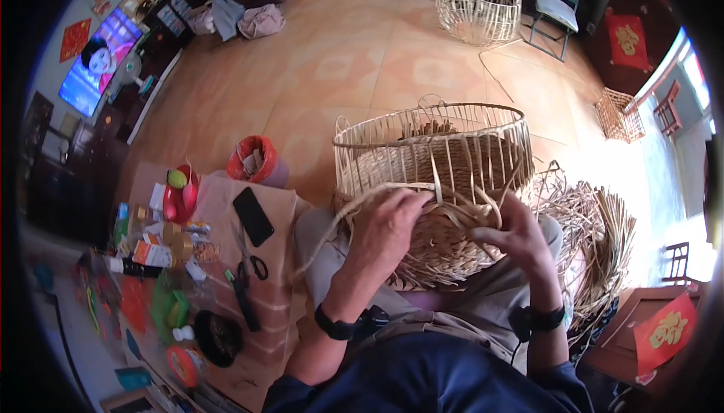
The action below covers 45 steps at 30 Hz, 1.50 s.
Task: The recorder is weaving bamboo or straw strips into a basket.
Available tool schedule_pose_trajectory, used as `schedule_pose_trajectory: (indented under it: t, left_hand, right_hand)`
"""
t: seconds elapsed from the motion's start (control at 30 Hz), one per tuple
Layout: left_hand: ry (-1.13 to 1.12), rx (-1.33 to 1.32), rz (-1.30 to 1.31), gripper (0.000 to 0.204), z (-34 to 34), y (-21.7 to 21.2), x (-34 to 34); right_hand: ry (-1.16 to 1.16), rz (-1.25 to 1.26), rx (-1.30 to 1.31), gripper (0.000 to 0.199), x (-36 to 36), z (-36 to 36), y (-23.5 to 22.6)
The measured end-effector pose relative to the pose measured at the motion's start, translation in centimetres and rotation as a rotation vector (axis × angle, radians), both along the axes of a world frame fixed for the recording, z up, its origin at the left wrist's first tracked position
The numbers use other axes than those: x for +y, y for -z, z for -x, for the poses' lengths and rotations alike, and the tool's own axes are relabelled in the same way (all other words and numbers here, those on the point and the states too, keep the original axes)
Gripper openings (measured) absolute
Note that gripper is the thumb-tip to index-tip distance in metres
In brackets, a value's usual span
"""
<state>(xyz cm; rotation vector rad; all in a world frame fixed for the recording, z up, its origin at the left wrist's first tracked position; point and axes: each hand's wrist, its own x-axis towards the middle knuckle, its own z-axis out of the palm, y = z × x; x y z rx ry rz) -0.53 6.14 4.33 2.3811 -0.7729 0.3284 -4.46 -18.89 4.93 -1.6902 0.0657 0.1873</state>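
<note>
A large, partly woven basket point(434, 245) leans against my lap, its near wall between my knees. Its lower part is tightly plaited, while bare upright ribs run up to a round wire rim. My left hand point(390, 221) is closed on a long pale plant strand point(335, 224) at the top of the woven band, and the strand's tail trails down to the left. My right hand point(520, 233) pinches a bundle of loose strands point(479, 208) at the same edge, thumb toward me. Exactly which strands run between the right fingers is partly hidden.
A heap of dry strands point(603, 239) lies to my right. The covered table point(275, 281) at left holds a phone point(253, 217), scissors point(253, 266), a dark bowl point(218, 337) and small packages. A red-lined bin point(253, 160) stands behind it. Farther off are an unfinished basket point(479, 9) and a folding chair point(556, 13).
</note>
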Motion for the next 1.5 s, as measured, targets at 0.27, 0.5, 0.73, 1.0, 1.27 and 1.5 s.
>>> schedule_pose_trajectory:
  t: [0.27,0.5,0.73,1.0,1.27,1.5]
  left_hand:
    - [-0.014,-0.054,0.086,0.028,-0.4,1.5,-2.3]
    - [-0.071,0.062,0.189,0.036,-0.9,1.6,-2.0]
    - [0.03,0.151,0.164,0.037,-0.7,1.6,-1.3]
    - [0.094,0.229,0.151,0.039,-1.2,1.1,-1.1]
    - [0.065,0.447,0.226,0.046,0.0,0.8,-0.8]
    - [0.106,0.439,0.34,0.047,-0.5,1.9,-1.5]
  right_hand:
    - [0.071,-0.139,0.003,0.023,1.0,0.3,2.4]
    - [0.562,-1.259,-0.071,0.022,-7.3,3.5,7.6]
    - [0.295,-1.414,-0.429,0.017,-9.6,2.7,6.4]
    - [0.444,-0.431,-0.045,0.034,-11.0,6.3,7.0]
    - [0.067,0.757,-0.506,0.031,4.7,4.4,0.5]
    - [0.016,1.048,-0.66,0.021,5.3,2.4,1.4]
